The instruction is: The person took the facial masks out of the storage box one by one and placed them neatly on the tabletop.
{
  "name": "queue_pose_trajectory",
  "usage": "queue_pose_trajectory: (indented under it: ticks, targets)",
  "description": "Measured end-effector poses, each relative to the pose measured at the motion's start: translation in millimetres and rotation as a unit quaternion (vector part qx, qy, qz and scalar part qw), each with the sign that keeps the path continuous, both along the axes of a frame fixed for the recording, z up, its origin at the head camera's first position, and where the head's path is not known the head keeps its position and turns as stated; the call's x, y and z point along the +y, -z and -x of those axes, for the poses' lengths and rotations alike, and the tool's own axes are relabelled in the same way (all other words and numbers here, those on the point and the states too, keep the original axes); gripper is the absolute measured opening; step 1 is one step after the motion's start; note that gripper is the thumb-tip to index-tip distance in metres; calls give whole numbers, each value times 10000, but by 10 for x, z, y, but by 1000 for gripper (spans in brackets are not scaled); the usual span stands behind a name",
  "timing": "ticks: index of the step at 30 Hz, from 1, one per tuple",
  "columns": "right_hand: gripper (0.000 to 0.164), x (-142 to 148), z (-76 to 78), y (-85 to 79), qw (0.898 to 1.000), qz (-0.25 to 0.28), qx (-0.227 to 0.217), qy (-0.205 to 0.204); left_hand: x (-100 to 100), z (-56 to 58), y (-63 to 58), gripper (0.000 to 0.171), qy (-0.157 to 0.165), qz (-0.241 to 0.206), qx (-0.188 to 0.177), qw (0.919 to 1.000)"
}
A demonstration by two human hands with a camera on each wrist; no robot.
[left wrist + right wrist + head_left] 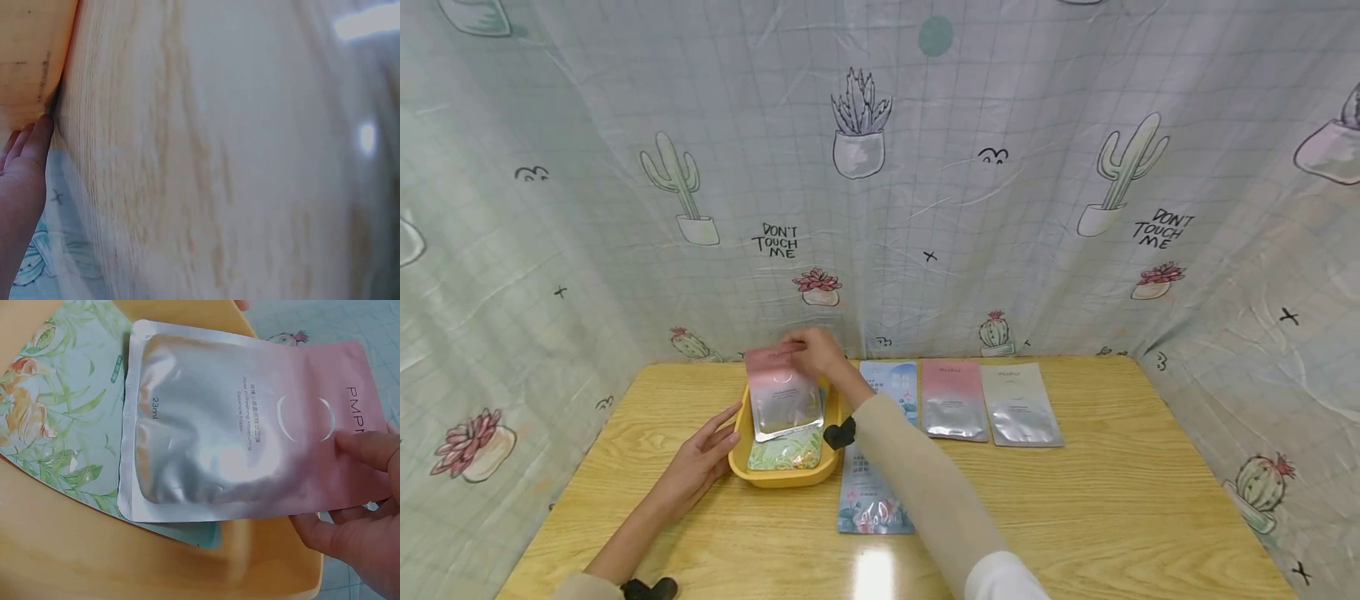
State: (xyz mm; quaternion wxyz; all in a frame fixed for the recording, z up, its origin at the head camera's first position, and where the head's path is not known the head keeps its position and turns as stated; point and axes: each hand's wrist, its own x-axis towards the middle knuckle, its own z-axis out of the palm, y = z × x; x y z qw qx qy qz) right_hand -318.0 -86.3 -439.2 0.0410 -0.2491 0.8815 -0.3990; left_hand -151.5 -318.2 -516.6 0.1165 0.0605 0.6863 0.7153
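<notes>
My right hand pinches the pink end of a pink-and-silver face mask sachet over a yellow plastic basket. In the right wrist view, the thumb lies on the printed front of the sachet and the other fingers are behind it. Below it in the basket lies a green leaf-patterned sachet, partly covered. My left hand rests against the basket's left side, its fingers extended along the wall. The left wrist view shows those fingers touching the lower part of the yellow wall.
Right of the basket, two blue floral sachets lie one in front of the other, partly hidden by the right forearm. Another pink-and-silver sachet and a cream-and-silver one lie farther right on the wooden table. A patterned curtain hangs behind.
</notes>
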Motion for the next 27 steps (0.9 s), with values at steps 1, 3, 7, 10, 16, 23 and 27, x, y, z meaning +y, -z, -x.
queue_pose_trajectory:
  ticks: [1, 3, 7, 10, 16, 23, 27]
  targets:
    - [31, 7, -7, 2, 9999, 103, -25, 2, -1, -3, 5, 62, 1, -1, 2, 10000]
    - [39, 22, -24, -1, 9985, 487, -245, -22, 0, -6, 12, 62, 17, -4, 21, 10000]
    - [52, 68, -81, -23, 9812, 1573, -1116, 18, 16, 5, 9, 63, 18, -30, 17, 10000]
    - [38, 112, -124, -28, 9681, 1985, -1528, -6, 22, 12, 2, 63, 26, -28, -4, 10000]
    - [11, 202, -182, -3, 9653, 2048, -1602, -245, 16, 1, -1, 62, 34, 53, 25, 10000]
    - [55, 227, -209, 5, 9414, 2316, -2446, -165, 19, -9, 6, 62, 46, 42, -1, 10000]
    - [46, 199, -229, 21, 9261, 2524, -2801, -156, 25, -15, 13, 63, -26, 82, -69, 9999]
